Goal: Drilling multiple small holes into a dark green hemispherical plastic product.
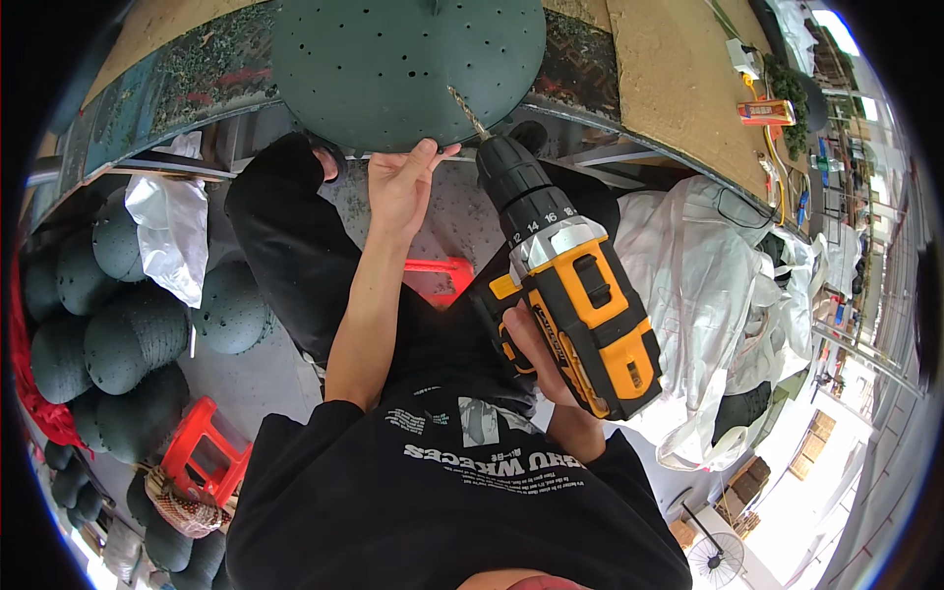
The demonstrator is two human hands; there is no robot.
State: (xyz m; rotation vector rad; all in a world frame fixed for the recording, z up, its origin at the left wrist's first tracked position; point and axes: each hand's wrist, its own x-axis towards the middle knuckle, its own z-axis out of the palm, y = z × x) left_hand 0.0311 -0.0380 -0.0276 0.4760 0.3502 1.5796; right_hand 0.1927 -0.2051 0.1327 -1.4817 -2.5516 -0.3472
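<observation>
Drill (595,305) and holed green dome (339,98) at the edge of a workbench (678,88)
The left hand (403,189) pinches the dome's near rim between thumb and fingers; the right hand (536,349), partly hidden, is wrapped round the drill's handle; the bit (468,112) points over the dome's face, though whether its tip touches cannot be told; more green domes (128,339) lie stacked at the left, white sacks (678,315) at the right
</observation>
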